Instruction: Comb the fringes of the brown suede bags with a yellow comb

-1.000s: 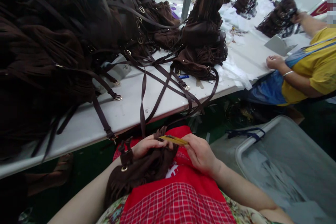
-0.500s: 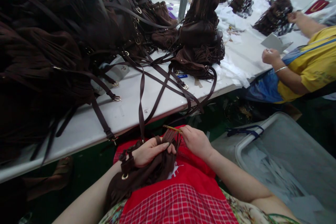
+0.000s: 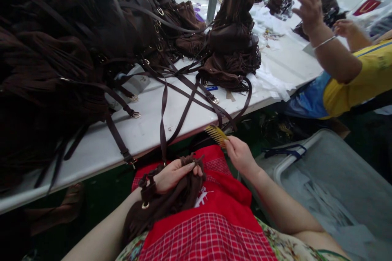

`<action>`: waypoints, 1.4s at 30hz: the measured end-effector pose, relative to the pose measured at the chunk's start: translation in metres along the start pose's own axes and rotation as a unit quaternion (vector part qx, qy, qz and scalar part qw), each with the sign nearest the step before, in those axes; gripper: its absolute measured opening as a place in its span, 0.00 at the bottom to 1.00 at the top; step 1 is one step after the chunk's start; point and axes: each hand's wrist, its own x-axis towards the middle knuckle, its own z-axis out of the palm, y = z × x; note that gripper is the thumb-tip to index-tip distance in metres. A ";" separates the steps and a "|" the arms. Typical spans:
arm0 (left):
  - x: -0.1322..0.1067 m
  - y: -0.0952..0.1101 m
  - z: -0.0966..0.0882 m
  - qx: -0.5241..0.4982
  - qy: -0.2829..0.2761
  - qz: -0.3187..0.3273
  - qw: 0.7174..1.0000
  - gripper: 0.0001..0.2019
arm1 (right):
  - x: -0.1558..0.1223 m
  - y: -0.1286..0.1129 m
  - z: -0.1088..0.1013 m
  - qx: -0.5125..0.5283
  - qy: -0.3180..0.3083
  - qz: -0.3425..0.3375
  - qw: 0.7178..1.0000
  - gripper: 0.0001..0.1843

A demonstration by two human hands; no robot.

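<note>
In my lap, on the red apron (image 3: pixel 226 195), lies a dark brown fringed bag (image 3: pixel 171 208) with a gold eyelet. My left hand (image 3: pixel 176 173) is closed round bunched fringe strands of this bag, thumb on top, with a short strap across the wrist. A yellow comb (image 3: pixel 216 135) with wide teeth is pinched in my right hand (image 3: pixel 240 155). The comb is held up near the table edge, apart from the fringe, its teeth pointing to the lower left.
Brown fringed bags (image 3: pixel 76 49) are heaped on the white table (image 3: pixel 147 130), their buckled straps (image 3: pixel 183 118) trailing over its edge. A grey bin (image 3: pixel 337 163) with white scraps stands at my right. Beyond it, a co-worker in a yellow sleeve (image 3: pixel 361 77) raises one hand.
My right hand has moved the comb up and right, off the fringe, and turned it so its teeth show. The strands now hang lower over my left hand. The co-worker's arm has risen.
</note>
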 end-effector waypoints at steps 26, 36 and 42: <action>-0.002 0.003 -0.008 0.114 0.005 0.056 0.992 0.14 | -0.010 -0.030 -0.003 0.051 -0.086 -0.071 0.993 0.15; -0.002 0.002 -0.009 0.083 0.002 0.042 0.996 0.12 | -0.019 -0.047 0.013 -0.078 -0.149 -0.112 0.979 0.15; -0.002 0.004 -0.009 0.085 -0.001 0.041 0.996 0.12 | -0.014 -0.039 0.020 -0.137 -0.143 -0.084 0.977 0.15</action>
